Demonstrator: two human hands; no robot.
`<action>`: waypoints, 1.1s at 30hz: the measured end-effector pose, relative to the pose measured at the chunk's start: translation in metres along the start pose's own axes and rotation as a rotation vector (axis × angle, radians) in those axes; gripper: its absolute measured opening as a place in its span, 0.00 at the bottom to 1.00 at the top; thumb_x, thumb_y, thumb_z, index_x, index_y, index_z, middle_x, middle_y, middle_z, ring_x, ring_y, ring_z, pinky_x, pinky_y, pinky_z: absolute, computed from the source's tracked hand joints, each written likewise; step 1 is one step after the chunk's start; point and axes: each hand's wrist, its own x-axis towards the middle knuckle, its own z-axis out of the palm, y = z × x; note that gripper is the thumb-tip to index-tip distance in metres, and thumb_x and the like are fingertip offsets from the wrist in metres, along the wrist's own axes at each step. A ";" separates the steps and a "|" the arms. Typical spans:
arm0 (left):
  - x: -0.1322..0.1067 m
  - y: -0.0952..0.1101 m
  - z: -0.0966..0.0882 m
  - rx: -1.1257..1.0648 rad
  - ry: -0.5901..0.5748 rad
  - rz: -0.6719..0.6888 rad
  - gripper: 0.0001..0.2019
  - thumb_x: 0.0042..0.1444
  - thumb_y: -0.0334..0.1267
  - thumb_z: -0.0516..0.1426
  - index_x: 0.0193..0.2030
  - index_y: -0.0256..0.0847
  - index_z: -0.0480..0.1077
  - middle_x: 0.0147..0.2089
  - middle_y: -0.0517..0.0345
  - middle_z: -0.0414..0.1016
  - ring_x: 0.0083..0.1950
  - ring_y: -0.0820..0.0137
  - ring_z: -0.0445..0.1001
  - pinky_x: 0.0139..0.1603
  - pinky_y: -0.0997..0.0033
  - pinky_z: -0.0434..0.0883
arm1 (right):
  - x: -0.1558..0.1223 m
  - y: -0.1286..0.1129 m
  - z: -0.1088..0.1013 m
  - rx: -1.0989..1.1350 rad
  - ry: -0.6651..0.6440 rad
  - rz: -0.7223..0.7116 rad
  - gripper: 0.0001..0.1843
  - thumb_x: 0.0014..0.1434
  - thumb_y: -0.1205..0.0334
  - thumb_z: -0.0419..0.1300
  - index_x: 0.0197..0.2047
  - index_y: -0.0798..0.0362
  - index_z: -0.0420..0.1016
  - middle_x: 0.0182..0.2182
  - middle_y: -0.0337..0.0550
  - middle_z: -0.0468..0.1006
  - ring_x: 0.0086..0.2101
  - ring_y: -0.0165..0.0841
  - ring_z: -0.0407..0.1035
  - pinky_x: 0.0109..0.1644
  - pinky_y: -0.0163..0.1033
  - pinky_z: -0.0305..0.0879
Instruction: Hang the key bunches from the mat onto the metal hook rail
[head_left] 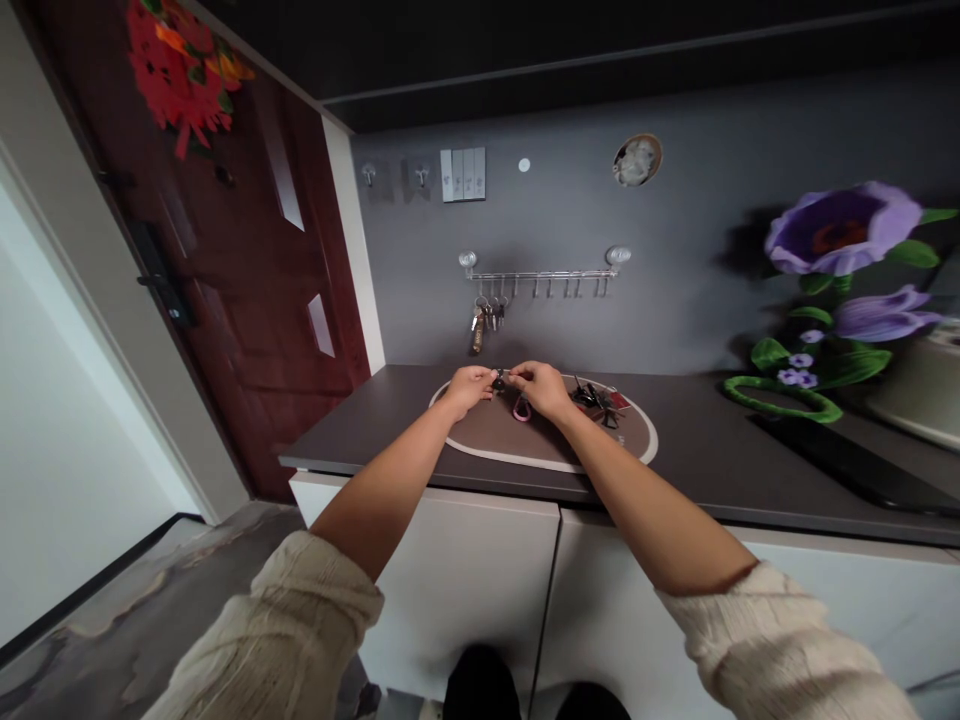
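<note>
Mat [495, 437] on worktop [697, 440], key pile [592, 397] on its right part, hook rail [555, 275] on wall [690, 270] behind, hung keys [478, 328] toward rail's left end, door [247, 270] left of worktop, flower ornament [841, 262] on worktop's right.

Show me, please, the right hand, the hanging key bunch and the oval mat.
Right hand [544, 387]: head view, back of the hand.
Key bunch [478, 330]: head view, its brown tag.
Oval mat [511, 441]: head view, bare brown surface near the front rim.

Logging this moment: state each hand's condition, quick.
Left hand: closed on a small dark item.
Right hand: closed in a pinch; what it holds cannot be told.
</note>
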 end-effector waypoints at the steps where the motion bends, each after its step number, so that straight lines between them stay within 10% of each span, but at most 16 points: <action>1: -0.001 0.002 0.000 -0.045 -0.009 -0.020 0.07 0.49 0.35 0.55 0.30 0.32 0.69 0.25 0.58 0.70 0.25 0.79 0.67 0.34 0.73 0.66 | 0.000 -0.001 0.000 0.015 -0.005 -0.018 0.08 0.48 0.63 0.57 0.31 0.55 0.74 0.28 0.41 0.76 0.28 0.28 0.67 0.35 0.32 0.59; 33: -0.006 0.007 0.003 -0.204 -0.062 -0.078 0.08 0.49 0.37 0.56 0.30 0.31 0.67 0.27 0.52 0.72 0.30 0.74 0.72 0.44 0.63 0.69 | 0.002 0.003 0.001 0.005 0.146 -0.184 0.07 0.50 0.65 0.52 0.30 0.56 0.70 0.30 0.44 0.70 0.33 0.30 0.62 0.39 0.36 0.58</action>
